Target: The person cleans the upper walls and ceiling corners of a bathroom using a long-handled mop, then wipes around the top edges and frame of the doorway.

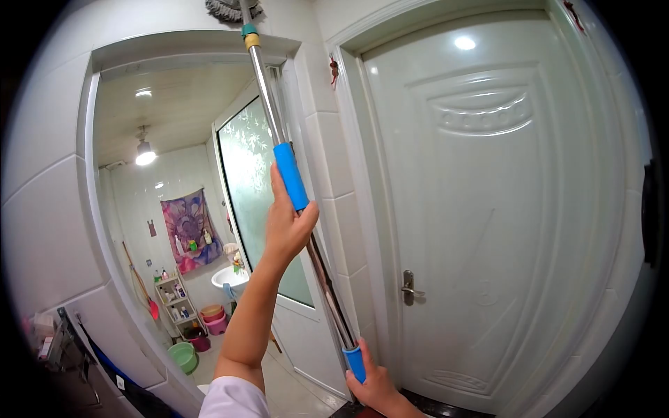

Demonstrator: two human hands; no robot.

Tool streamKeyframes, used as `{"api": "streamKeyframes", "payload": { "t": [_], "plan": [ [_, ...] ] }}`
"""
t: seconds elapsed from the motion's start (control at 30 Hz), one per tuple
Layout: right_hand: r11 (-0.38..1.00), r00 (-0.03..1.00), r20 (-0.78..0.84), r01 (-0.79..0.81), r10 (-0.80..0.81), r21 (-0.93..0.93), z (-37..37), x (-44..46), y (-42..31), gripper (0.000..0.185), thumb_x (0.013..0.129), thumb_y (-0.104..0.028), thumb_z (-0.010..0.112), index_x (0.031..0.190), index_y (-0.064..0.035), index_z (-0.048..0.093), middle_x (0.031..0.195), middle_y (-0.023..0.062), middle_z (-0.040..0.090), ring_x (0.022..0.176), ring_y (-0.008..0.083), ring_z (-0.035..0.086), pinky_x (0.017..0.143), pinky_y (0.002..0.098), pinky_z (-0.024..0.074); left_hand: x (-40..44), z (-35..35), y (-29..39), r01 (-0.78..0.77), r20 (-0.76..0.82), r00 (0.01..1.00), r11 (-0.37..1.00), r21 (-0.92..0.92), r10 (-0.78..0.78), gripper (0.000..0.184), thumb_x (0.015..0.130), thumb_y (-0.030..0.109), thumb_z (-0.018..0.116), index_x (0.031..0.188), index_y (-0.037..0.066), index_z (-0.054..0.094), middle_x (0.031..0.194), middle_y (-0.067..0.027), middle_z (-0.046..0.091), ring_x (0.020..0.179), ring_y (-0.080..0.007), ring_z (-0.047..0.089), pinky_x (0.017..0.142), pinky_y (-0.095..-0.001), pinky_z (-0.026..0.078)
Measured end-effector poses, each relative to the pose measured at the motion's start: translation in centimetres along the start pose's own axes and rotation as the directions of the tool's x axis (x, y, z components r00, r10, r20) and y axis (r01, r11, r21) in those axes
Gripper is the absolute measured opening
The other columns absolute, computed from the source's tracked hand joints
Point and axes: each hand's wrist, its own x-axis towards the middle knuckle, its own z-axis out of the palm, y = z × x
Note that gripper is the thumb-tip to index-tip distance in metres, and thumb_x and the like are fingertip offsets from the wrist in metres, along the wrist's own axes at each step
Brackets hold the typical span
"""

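Note:
A long metal mop pole (268,94) with blue grips slants from the lower middle up to the top of the view. At its upper end a grey fluffy mop head (233,10) is against or close to the wall above the doorway, partly cut off by the frame. My left hand (289,226) is wrapped round the pole at the lower end of the upper blue grip (290,174). Lower down, my right hand (376,384) is closed on the bottom blue grip (355,364).
A closed white door (474,209) with a metal handle (411,288) is on the right. Through the open doorway at left are a frosted glass door (261,188), a sink (230,278), a shelf rack (175,303), a green basin (183,357) and a hanging cloth (189,230).

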Motion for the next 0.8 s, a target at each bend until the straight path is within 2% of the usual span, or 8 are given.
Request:
{"api": "streamKeyframes", "payload": {
  "t": [0.23, 0.37, 0.43, 0.47, 0.57, 0.63, 0.73, 0.8],
  "plan": [
    [0.998, 0.999, -0.024, -0.023, 0.024, 0.064, 1.7, 3.2, 0.3, 0.084, 0.079, -0.015, 0.062, 0.144, -0.0091, 0.01, 0.069, 0.0176, 0.058, 0.057, 0.0317, 0.061, 0.058, 0.0372, 0.0488, 3.1, 1.4, -2.0, 0.056, 0.085, 0.994, 0.988, 0.144, -0.069, 0.091, 0.073, 0.025, 0.052, 0.141, -0.005, 0.0, 0.064, -0.0118, 0.055, 0.058, -0.0266, 0.057, 0.055, -0.0352, 0.045],
    [0.996, 0.998, -0.023, -0.064, 0.066, 0.065, 2.9, 4.0, 0.5, 0.087, 0.078, -0.015, 0.063, 0.144, -0.0081, 0.007, 0.067, 0.0145, 0.057, 0.056, 0.0273, 0.06, 0.058, 0.0361, 0.0487, 4.4, 2.1, -3.2, 0.103, 0.181, 0.978, 0.995, 0.0, -0.102, 0.092, 0.07, 0.021, 0.054, 0.141, -0.005, 0.002, 0.068, -0.0109, 0.056, 0.058, -0.0247, 0.058, 0.054, -0.0339, 0.045],
    [0.992, 0.996, -0.025, -0.077, 0.08, 0.099, 3.5, 4.0, 0.9, 0.088, 0.078, -0.014, 0.063, 0.144, -0.0083, 0.006, 0.071, 0.0128, 0.059, 0.059, 0.0233, 0.06, 0.059, 0.0342, 0.0484, 5.0, 2.6, -3.6, 0.237, 0.3, 0.941, 0.938, -0.252, -0.157, 0.085, 0.069, 0.011, 0.059, 0.138, -0.002, 0.011, 0.076, -0.0074, 0.054, 0.057, -0.0164, 0.056, 0.05, -0.0285, 0.046],
    [0.992, 0.996, -0.028, -0.084, 0.087, 0.095, 3.6, 3.8, 0.7, 0.088, 0.078, -0.014, 0.063, 0.144, -0.0083, 0.006, 0.071, 0.0128, 0.059, 0.059, 0.0233, 0.06, 0.059, 0.0342, 0.0484, 4.9, 2.8, -3.3, 0.277, 0.336, 0.922, 0.934, -0.227, -0.191, 0.091, 0.067, 0.018, 0.061, 0.139, -0.003, 0.01, 0.077, -0.0101, 0.056, 0.061, -0.0214, 0.059, 0.052, -0.0307, 0.046],
    [0.935, 0.953, 0.051, -0.303, 0.299, 0.185, 3.7, 2.8, 0.3, 0.087, 0.078, -0.014, 0.063, 0.145, -0.0094, 0.006, 0.077, 0.0113, 0.06, 0.064, 0.0195, 0.061, 0.061, 0.0324, 0.0482, 3.6, 4.3, -4.6, 0.269, 0.301, 0.931, 0.947, -0.176, -0.209, 0.089, 0.069, 0.022, 0.063, 0.138, -0.003, 0.013, 0.078, -0.0108, 0.055, 0.063, -0.0228, 0.058, 0.055, -0.0321, 0.047],
    [0.993, 0.989, -0.099, -0.107, 0.112, 0.057, 4.5, 1.4, 1.5, 0.081, 0.078, -0.014, 0.061, 0.145, -0.0161, 0.016, 0.09, 0.0297, 0.062, 0.076, 0.0389, 0.064, 0.062, 0.0489, 0.0479, 2.2, 4.8, -4.9, 0.222, 0.267, 0.948, 0.961, -0.168, -0.172, 0.088, 0.07, 0.026, 0.063, 0.138, -0.004, 0.016, 0.077, -0.0118, 0.054, 0.067, -0.0235, 0.058, 0.06, -0.0345, 0.047],
    [0.955, 0.964, 0.091, -0.26, 0.249, 0.144, 3.9, -1.5, 2.9, 0.083, 0.079, -0.016, 0.061, 0.144, -0.0076, 0.009, 0.079, 0.0207, 0.061, 0.066, 0.034, 0.064, 0.061, 0.0408, 0.0491, -0.3, 5.7, -5.2, 0.214, 0.324, 0.93, 0.972, -0.1, -0.172, 0.085, 0.072, 0.027, 0.06, 0.138, -0.004, 0.015, 0.078, -0.0144, 0.054, 0.07, -0.0257, 0.057, 0.064, -0.0369, 0.046],
    [0.962, 0.975, 0.059, -0.222, 0.215, 0.161, 3.6, -3.2, 3.5, 0.084, 0.079, -0.016, 0.062, 0.144, -0.0079, 0.009, 0.079, 0.0208, 0.061, 0.066, 0.0343, 0.064, 0.062, 0.0403, 0.0498, -1.7, 6.4, -4.9, 0.198, 0.315, 0.935, 0.976, -0.093, -0.16, 0.086, 0.072, 0.026, 0.06, 0.139, -0.004, 0.015, 0.079, -0.0145, 0.054, 0.072, -0.0268, 0.058, 0.065, -0.0373, 0.046]
  ]
}}
